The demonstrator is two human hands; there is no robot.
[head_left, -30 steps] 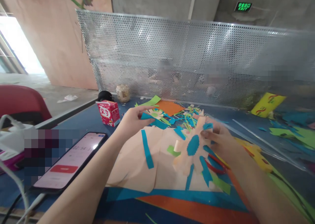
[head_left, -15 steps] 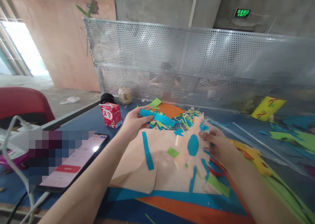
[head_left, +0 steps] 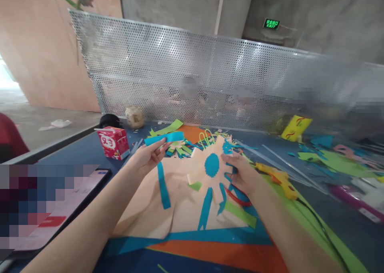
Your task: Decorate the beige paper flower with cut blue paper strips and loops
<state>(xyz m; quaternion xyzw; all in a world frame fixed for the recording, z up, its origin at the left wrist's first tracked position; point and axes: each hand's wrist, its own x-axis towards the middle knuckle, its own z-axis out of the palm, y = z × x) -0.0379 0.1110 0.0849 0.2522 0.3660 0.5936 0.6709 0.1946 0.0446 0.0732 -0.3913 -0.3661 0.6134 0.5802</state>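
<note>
My left hand [head_left: 151, 157] is closed on a blue paper strip [head_left: 175, 137], pinched between thumb and fingers above the worktop. My right hand [head_left: 240, 171] grips the right edge of a pale peach paper flower [head_left: 198, 165]. A blue oval with a jagged rim [head_left: 212, 165] sits at the flower's middle, and several blue strips hang from its lower side. Below both hands lies a peach paper sheet [head_left: 141, 197] with another blue strip [head_left: 163, 187] on it. Red-handled scissors [head_left: 237, 197] are partly hidden behind the flower and my right hand.
A yellow glue gun [head_left: 279, 179] with a black cord lies at right on green paper [head_left: 318, 225]. At left are a red box [head_left: 113, 143] and a phone [head_left: 81, 197]. Paper scraps spread before a perforated metal screen [head_left: 180, 61]. Clear sticks [head_left: 294, 167] lie at right.
The view has turned to the right. My left hand has swung the blue strip to a more level angle. The flower in my right hand now faces me more squarely.
</note>
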